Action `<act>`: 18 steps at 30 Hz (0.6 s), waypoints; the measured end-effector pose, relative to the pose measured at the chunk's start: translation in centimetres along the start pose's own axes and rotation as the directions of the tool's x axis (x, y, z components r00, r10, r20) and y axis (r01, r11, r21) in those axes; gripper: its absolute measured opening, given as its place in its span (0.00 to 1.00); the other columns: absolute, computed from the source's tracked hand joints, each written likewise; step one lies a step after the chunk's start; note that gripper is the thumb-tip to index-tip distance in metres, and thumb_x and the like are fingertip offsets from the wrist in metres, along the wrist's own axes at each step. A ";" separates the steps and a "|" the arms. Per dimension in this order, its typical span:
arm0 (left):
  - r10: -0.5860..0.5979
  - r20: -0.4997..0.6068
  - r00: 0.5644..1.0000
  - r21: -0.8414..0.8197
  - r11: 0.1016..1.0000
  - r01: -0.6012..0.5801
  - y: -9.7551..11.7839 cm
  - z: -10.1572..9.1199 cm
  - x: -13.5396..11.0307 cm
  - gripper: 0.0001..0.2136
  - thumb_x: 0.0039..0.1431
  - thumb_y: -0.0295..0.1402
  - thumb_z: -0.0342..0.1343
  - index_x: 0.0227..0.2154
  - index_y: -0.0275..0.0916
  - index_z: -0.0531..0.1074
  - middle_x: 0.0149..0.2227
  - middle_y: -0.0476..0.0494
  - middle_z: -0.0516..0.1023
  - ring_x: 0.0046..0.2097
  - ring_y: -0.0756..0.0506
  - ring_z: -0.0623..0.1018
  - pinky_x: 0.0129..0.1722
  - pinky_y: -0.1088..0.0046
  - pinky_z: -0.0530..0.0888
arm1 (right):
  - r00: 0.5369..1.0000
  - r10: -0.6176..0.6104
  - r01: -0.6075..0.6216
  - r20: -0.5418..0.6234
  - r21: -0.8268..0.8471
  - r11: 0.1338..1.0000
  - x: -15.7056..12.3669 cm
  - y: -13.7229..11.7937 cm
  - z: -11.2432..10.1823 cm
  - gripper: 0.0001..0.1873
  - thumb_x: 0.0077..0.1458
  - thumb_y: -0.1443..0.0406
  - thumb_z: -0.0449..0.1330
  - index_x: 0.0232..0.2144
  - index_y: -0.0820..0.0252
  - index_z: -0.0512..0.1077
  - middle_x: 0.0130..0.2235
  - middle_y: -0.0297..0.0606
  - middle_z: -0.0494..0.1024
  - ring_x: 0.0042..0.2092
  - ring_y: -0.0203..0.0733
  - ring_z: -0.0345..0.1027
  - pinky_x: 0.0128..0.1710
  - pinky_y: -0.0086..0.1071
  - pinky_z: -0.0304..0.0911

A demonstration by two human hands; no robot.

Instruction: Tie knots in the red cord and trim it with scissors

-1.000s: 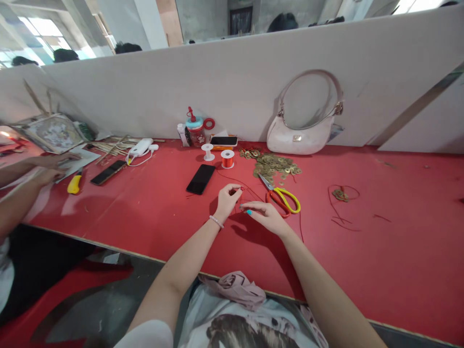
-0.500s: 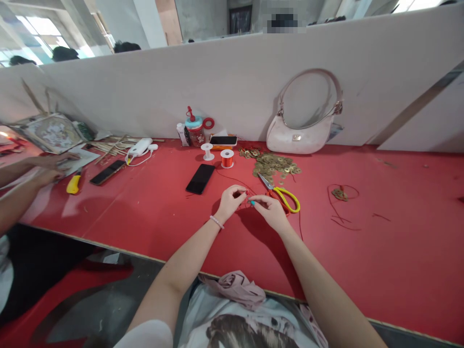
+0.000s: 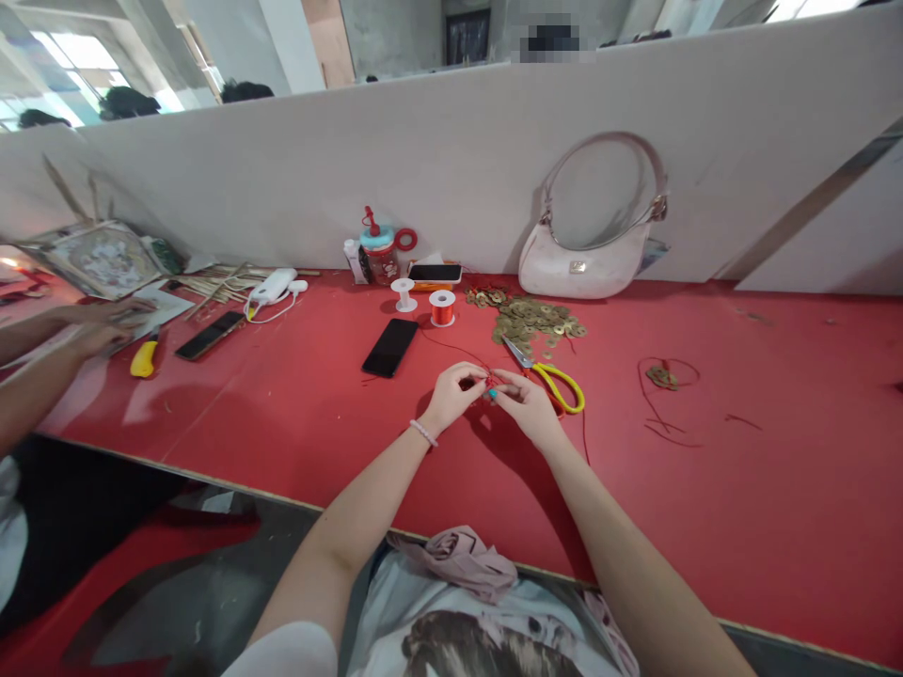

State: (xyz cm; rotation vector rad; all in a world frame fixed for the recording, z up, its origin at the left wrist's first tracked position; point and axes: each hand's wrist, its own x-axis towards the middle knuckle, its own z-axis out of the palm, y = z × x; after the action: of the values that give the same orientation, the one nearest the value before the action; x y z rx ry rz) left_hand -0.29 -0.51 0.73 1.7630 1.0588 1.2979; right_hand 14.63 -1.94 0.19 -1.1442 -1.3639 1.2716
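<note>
Above the red table, my left hand and my right hand meet fingertip to fingertip, both pinched on red cord. The small knotted part between them is mostly hidden by my fingers. A thin line of cord runs back toward the orange-red thread spool. Just beyond my right hand lie scissors with yellow and red handles, their blades pointing at a pile of brass coins. A black phone rests to the left of my hands.
A white spool, a lidded cup and a pale handbag stand along the partition. At right, a small coin bundle lies with red cord scraps. A co-worker's hands are at far left, near a yellow cutter.
My right hand's fingers have closed in against my left fingertips at the cord. My left hand has shifted slightly right. The things on the table stay where they were.
</note>
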 end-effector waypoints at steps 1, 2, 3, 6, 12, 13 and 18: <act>0.004 0.005 1.000 0.002 1.000 -0.004 0.0 0.0 0.0 0.04 0.49 0.29 0.53 0.28 0.36 0.72 0.33 0.42 0.74 0.34 0.49 0.73 0.34 0.75 0.69 | 1.000 0.004 -0.004 -0.004 0.024 1.000 0.0 0.0 0.0 0.23 0.42 0.63 0.59 0.43 0.64 0.66 0.31 0.40 0.77 0.33 0.40 0.71 0.40 0.37 0.65; 0.004 0.011 1.000 0.006 1.000 -0.004 0.1 0.0 0.0 0.04 0.49 0.28 0.53 0.28 0.36 0.72 0.33 0.42 0.74 0.34 0.49 0.73 0.34 0.75 0.69 | 1.000 0.006 -0.006 -0.004 0.050 0.999 0.1 0.0 0.0 0.22 0.41 0.63 0.59 0.42 0.63 0.66 0.31 0.39 0.77 0.33 0.39 0.71 0.40 0.37 0.65; 0.002 0.014 1.000 0.010 1.000 -0.002 0.1 0.0 0.0 0.04 0.49 0.28 0.53 0.28 0.36 0.72 0.33 0.42 0.74 0.34 0.49 0.73 0.34 0.75 0.69 | 1.000 0.007 -0.006 -0.003 0.075 0.997 0.1 0.0 0.0 0.22 0.41 0.63 0.59 0.41 0.63 0.67 0.30 0.39 0.77 0.32 0.39 0.71 0.40 0.37 0.65; -0.006 0.025 1.000 0.010 1.000 0.006 0.2 0.1 0.0 0.04 0.49 0.27 0.52 0.28 0.36 0.72 0.33 0.42 0.74 0.34 0.49 0.73 0.33 0.75 0.69 | 1.000 0.007 -0.006 -0.014 0.126 0.992 0.0 -0.1 0.0 0.18 0.41 0.62 0.60 0.38 0.62 0.68 0.29 0.38 0.76 0.31 0.38 0.70 0.39 0.36 0.65; 0.035 0.047 0.998 0.036 0.999 -0.037 0.4 0.1 0.0 0.05 0.49 0.27 0.53 0.27 0.36 0.73 0.32 0.42 0.74 0.34 0.49 0.73 0.34 0.75 0.70 | 0.999 -0.009 0.015 -0.049 0.129 0.992 0.1 0.0 -0.2 0.13 0.40 0.61 0.61 0.30 0.60 0.70 0.28 0.37 0.75 0.30 0.37 0.69 0.36 0.34 0.65; 0.044 0.055 0.997 0.044 0.998 -0.047 0.4 0.1 -0.1 0.05 0.50 0.27 0.53 0.28 0.36 0.73 0.32 0.42 0.74 0.34 0.49 0.73 0.34 0.74 0.70 | 0.999 -0.013 0.019 -0.050 0.124 0.992 0.1 0.0 -0.2 0.13 0.40 0.61 0.62 0.30 0.61 0.69 0.27 0.36 0.75 0.29 0.37 0.68 0.36 0.33 0.65; 0.084 0.098 0.992 0.060 0.994 -0.090 0.3 0.1 -0.1 0.04 0.50 0.27 0.53 0.27 0.35 0.73 0.32 0.42 0.75 0.34 0.49 0.74 0.34 0.75 0.70 | 0.993 -0.053 0.062 -0.103 0.088 0.994 0.0 -0.2 -0.4 0.10 0.40 0.62 0.61 0.27 0.60 0.70 0.25 0.33 0.72 0.27 0.35 0.65 0.33 0.31 0.63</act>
State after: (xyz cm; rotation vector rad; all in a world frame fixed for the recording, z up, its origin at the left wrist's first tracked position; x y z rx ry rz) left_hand -0.11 -0.72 0.98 1.9183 0.9898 1.2302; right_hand 15.00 -1.90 0.37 -1.0840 -1.2441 1.2062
